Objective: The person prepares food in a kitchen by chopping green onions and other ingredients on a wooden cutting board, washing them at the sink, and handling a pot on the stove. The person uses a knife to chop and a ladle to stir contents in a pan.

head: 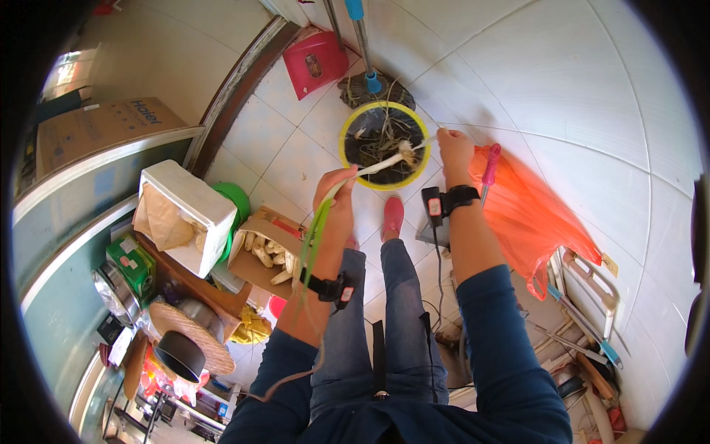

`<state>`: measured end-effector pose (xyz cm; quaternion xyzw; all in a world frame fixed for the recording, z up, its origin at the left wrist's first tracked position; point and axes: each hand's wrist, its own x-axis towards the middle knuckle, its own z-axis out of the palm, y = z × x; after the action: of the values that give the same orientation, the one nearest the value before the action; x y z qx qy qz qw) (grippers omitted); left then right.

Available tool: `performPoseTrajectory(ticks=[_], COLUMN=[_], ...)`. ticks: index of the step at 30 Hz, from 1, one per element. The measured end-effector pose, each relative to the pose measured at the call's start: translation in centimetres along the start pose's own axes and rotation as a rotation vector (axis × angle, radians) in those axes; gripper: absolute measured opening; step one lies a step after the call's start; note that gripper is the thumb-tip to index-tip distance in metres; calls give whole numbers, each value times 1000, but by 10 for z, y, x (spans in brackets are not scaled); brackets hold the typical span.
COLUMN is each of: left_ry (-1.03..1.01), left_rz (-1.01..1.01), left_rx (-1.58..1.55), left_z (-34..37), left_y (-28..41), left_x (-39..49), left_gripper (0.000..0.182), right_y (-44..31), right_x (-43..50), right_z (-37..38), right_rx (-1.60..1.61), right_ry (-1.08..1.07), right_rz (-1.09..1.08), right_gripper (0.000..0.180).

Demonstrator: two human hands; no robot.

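My left hand (335, 191) is closed around the pale stalk of a green onion (383, 165). Its rooted white end points right, over a yellow-rimmed trash bin (345, 125), and its green leaves hang down along my left forearm. My right hand (456, 152) pinches a thin, whitish strip of peel at the bin's right side; the strip stretches toward the onion's roots. Whether it is still attached there I cannot tell. Inside the bin, dry stalks and plant scraps (383, 141) lie on a dark liner.
Behind the bin are a mop (373, 83) and a red dustpan (316, 64). An orange plastic bag (521, 216) hangs by the tiled wall at right. At left stand a cardboard box (277, 227) of corn cobs, a white foam box (188, 188) and a green tub (236, 200).
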<state>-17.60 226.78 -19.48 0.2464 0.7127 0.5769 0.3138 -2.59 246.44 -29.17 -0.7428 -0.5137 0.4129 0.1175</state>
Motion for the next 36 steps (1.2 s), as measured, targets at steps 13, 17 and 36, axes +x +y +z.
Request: performPoseTrajectory(ticks=[13,17,36], left_ry=[-16,-66,-21], left_rz=[-460,-460,-558], left_rx=[-337,-355,-476], left_z=[-8,-7,-12], left_y=[-11,-11,-9], left_x=[26,29,35], left_gripper=[19,21,18], right_y=[-39,-56,-53], right_x=[-53,-75,-84], right_z=[-15,-15,-8], right_rx=[-48,-70,-101], right_ry=[-427,-746,-691], right_rz=[-806,-952,-1067], right_gripper=[21,15,10])
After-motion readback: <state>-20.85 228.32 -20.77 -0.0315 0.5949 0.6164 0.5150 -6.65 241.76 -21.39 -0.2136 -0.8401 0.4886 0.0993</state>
